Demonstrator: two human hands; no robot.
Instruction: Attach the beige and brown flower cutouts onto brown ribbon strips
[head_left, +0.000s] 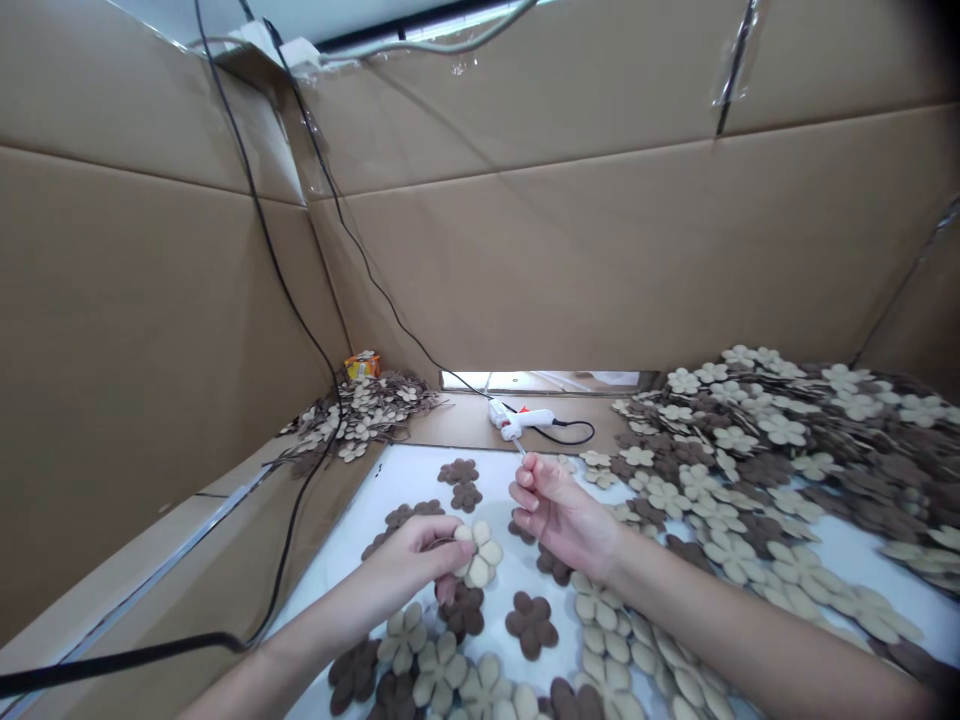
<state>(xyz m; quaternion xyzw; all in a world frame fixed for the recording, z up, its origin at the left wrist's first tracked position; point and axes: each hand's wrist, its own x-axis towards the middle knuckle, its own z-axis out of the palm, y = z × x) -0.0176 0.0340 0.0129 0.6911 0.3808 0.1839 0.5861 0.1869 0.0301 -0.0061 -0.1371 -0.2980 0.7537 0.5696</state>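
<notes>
My left hand pinches a cream flower-shaped piece between thumb and fingers, its petals facing up above the white board. My right hand is raised with its fingertips closed on the end of a thin, pale glue stick. That stick reaches to the back of a white glue gun with an orange trigger, lying on its side on the cardboard. Below the hands, a brown flower piece lies flat by itself, and another brown flower piece is partly under my left hand.
Cream and brown flowers form a large heap on the right, and a smaller pile sits at the far left by an orange packet. Cardboard walls enclose the white board. A black cable runs along the left.
</notes>
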